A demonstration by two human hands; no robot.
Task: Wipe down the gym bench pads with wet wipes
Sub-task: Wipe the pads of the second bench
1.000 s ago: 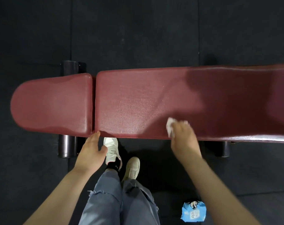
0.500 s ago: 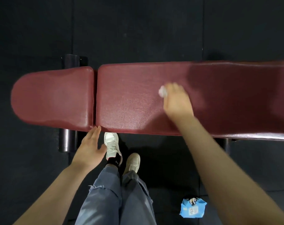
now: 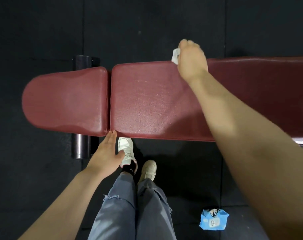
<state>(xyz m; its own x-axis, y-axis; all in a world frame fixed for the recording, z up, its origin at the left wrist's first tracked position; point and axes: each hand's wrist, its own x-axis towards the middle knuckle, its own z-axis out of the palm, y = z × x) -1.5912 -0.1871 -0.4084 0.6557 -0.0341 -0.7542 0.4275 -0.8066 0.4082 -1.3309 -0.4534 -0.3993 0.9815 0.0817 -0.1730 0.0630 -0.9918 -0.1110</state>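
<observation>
My right grip (image 3: pixel 190 61) bunches the wet wipe (image 3: pixel 175 56) at the long pad's (image 3: pixel 147 101) far edge, finishing a stroke, while my left grip (image 3: pixel 106 156), fingers straight, steadies its near corner.

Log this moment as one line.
right hand: holds wipe at long pad far edge | left hand: open, touching near edge | wipes pack: on floor

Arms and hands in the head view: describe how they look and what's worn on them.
Both forearms are bare up to the frame edge: no sleeves, gloves, watch or rings visible on the left hand or right hand. No markings show.
</observation>
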